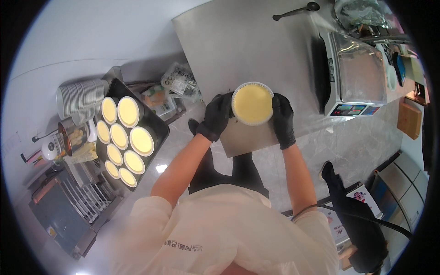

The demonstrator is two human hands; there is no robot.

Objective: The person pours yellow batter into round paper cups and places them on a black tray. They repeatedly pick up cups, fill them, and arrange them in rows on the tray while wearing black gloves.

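A round cup of smooth yellow batter or custard [253, 103] with a white fluted paper rim is between my hands, above the front part of a metal worktable [247, 44]. My left hand [217, 115], in a black glove, grips its left side. On the opposite side, my black-gloved right hand [283, 120] holds the rim with thumb and fingers. Whether the cup's base touches the table is hidden from above. To my left, a dark baking tray [156, 125] carries several similar filled cups [142, 141] in white paper liners.
A digital scale [361, 72] stands at the table's right, below a black measuring spoon [296, 11]. Stacked white bowls [80, 98] and a stand mixer [53, 147] are beyond the tray. Another person in dark clothes [357, 220] is behind me at right.
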